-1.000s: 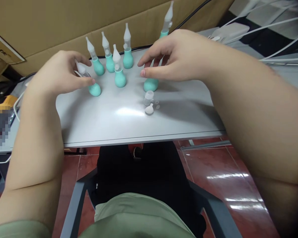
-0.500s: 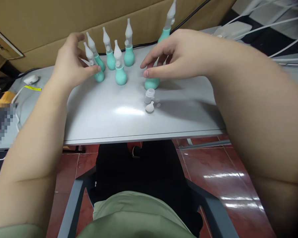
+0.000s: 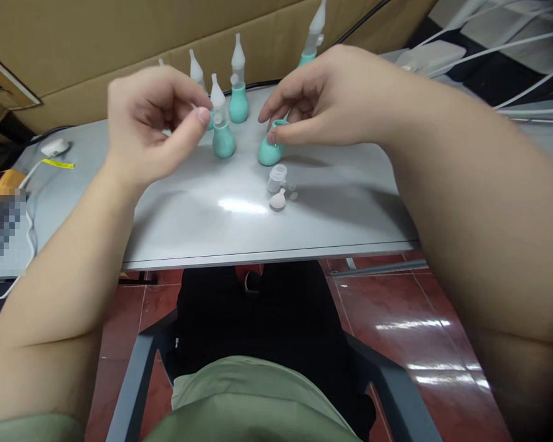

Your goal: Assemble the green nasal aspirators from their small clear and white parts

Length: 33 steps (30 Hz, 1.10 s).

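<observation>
My right hand (image 3: 320, 101) has its thumb against an open-topped teal rubber bulb (image 3: 270, 150), with the fingers curled behind it. The bulb leans slightly, its round mouth facing up. To the left, my left hand (image 3: 154, 123) hovers over the table with fingers bent and thumb and index tips apart; I see nothing in it. Just past its fingertips stands an assembled nasal aspirator (image 3: 223, 141), teal with a clear middle and white tip. Before the bulb lie a small clear cup (image 3: 277, 178), a white teardrop-shaped piece (image 3: 278, 199) and tiny clear discs (image 3: 294, 195).
More upright aspirators stand at the back, one (image 3: 238, 104) between my hands and some partly hidden by the left hand. A cardboard sheet (image 3: 120, 37) backs the grey table (image 3: 188, 227). Cables and a white adapter (image 3: 431, 58) lie at right, a white plug (image 3: 55, 147) at left.
My left hand has moved right, away from the leftmost aspirators, and now covers some of them. The teal bulb under my right hand has shifted left and tilted, showing its open mouth.
</observation>
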Tool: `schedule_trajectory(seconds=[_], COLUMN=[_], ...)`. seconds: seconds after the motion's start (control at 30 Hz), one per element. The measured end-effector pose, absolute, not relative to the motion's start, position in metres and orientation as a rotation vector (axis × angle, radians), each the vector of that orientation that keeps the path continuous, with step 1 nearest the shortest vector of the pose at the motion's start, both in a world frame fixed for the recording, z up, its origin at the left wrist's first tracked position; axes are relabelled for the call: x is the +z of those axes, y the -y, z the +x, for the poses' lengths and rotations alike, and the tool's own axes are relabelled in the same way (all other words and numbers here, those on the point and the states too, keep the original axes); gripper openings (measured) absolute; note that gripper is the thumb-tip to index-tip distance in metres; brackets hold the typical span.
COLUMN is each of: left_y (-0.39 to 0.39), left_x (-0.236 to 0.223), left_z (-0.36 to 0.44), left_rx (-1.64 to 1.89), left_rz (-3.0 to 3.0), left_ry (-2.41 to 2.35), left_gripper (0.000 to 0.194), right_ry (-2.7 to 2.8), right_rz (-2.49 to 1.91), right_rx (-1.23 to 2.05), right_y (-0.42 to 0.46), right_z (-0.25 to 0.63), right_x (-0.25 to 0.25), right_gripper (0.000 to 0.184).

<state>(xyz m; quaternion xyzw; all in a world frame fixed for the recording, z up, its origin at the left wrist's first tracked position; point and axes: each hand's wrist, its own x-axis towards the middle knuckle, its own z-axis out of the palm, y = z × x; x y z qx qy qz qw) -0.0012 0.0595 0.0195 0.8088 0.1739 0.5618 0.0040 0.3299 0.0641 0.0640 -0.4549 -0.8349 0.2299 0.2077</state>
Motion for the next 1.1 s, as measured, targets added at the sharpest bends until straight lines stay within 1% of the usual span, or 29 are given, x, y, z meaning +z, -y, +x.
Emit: schedule_trajectory(seconds=[0.1,0.13,0.2,0.3,0.37,0.5,0.53,0.6,0.63,0.7,0.77,0.83,0.9,0.93,0.97,1.0,1.1], left_y=[-0.06,-0.057,-0.048,-0.036,-0.034,-0.038,-0.039,-0.039,-0.038,-0.035,-0.034,-0.04,-0.054,-0.065,-0.077,-0.089,-0.118], left_x=[0.011,0.013,0.02,0.031,0.033,0.03,0.031,0.034,0.037,0.041,0.041,0.034,0.019,0.009,-0.001,-0.011,-0.028], left_z=[0.014,0.017,0.019,0.018,0.018,0.019,0.02,0.021,0.022,0.022,0.021,0.021,0.022,0.024,0.025,0.027,0.026], left_rx=[1.443,1.29,1.016,0.791,0.695,0.588,0.576,0.617,0.683,0.899,1.082,1.118,1.1,1.151,1.282,1.345,1.366], left_rz=[2.487,2.474,2.421,2.343,2.317,2.319,2.337,2.378,2.391,2.394,2.37,2.344,2.307,2.287,2.234,2.197,2.215], left_ry=[-0.688,-0.765,-0.866,-0.924,-0.973,-1.092,-1.133,-1.25,-1.323,-1.464,-1.546,-1.556,-1.544,-1.535,-1.56,-1.56,-1.406], left_gripper=[0.07,0.07,0.059,0.033,0.027,0.033,0.03,0.015,0.015,0.03,0.036,0.042,0.071,0.09,0.106,0.113,0.104], right_ry=[2.254,2.244,2.237,2.258,2.304,2.385,2.389,2.394,2.394,2.392,2.389,2.375,2.375,2.382,2.388,2.394,2.396], right_rz=[-1.206,-1.189,-1.187,-1.251,-1.276,-1.268,-1.264,-1.263,-1.273,-1.316,-1.362,-1.387,-1.374,-1.353,-1.333,-1.311,-1.273], right_rx=[0.702,0.711,0.696,0.63,0.594,0.553,0.54,0.519,0.508,0.498,0.506,0.515,0.532,0.543,0.553,0.559,0.561], right_y=[-0.065,-0.065,-0.065,-0.067,-0.07,-0.075,-0.076,-0.077,-0.077,-0.075,-0.072,-0.07,-0.07,-0.071,-0.072,-0.073,-0.075], right_z=[0.328,0.327,0.325,0.322,0.322,0.324,0.325,0.324,0.323,0.321,0.318,0.317,0.318,0.318,0.319,0.32,0.322], right_x=[0.061,0.06,0.057,0.053,0.051,0.046,0.045,0.044,0.045,0.046,0.048,0.05,0.05,0.05,0.049,0.049,0.047], right_gripper=[0.034,0.034,0.035,0.035,0.033,0.036,0.036,0.036,0.036,0.036,0.036,0.035,0.036,0.037,0.037,0.037,0.035])
